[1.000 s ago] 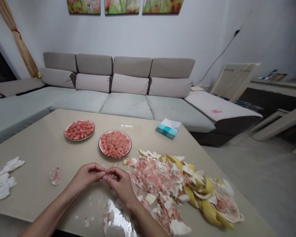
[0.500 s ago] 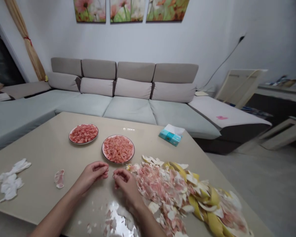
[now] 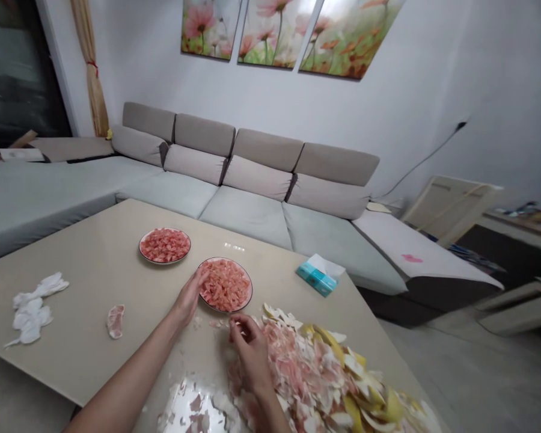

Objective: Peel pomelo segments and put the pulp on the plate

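Note:
My left hand point(image 3: 190, 296) reaches forward with its fingers stretched out, and the fingertips touch the near-left rim of a plate point(image 3: 250, 293) heaped with pink peeled fruit flesh. My right hand point(image 3: 251, 352) rests at the left edge of a large pile of pink-white membranes and yellow peel point(image 3: 318, 376). Its fingers are pinched together, and I cannot make out what is between them. A second plate of pink flesh point(image 3: 142, 252) stands further left and back.
The beige table point(image 3: 94, 258) also carries a loose fruit segment point(image 3: 116, 320), crumpled white tissues point(image 3: 31, 308) at the left, a teal tissue pack point(image 3: 319, 276) at the right, and small scraps near my arms. A grey corner sofa point(image 3: 247, 210) runs behind the table.
My hands, first together over the table, have parted. The left hand has moved forward to the near plate and the right has drifted toward the peel pile. My head has turned and tilted.

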### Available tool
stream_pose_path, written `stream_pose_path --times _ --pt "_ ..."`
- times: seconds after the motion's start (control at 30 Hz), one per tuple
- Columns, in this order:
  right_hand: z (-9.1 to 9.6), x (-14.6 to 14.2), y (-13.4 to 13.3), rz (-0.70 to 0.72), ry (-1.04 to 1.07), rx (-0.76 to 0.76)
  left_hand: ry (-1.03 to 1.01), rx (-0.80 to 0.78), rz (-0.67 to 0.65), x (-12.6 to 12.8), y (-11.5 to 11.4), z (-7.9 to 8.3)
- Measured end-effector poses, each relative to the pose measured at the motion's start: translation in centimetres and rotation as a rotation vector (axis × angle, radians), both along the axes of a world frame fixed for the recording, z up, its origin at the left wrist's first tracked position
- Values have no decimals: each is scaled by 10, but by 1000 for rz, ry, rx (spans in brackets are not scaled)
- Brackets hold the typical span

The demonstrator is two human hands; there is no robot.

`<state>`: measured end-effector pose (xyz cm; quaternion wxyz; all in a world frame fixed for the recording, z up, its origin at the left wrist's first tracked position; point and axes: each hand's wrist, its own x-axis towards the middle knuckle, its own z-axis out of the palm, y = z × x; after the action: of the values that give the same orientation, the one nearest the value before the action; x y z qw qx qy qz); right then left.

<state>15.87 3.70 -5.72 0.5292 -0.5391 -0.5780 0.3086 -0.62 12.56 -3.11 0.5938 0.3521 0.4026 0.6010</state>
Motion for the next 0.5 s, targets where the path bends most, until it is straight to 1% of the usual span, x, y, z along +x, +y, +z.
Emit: stream_pose_path --times 0.1,0.23,0.33,0.4,0.5 --pt "12 -2 14 17 -96 51 9 13 25 -4 1 1" --pt "39 -16 60 63 -251 131 97 22 150 -6 3 0" --pt "53 -19 91 76 -369 146 200 7 260 -10 2 -2" --pt "54 -8 100 36 -438 119 270 -11 312 -15 0 -2" --pt "44 25 93 -56 -537 9 347 -7 350 -19 -5 0"
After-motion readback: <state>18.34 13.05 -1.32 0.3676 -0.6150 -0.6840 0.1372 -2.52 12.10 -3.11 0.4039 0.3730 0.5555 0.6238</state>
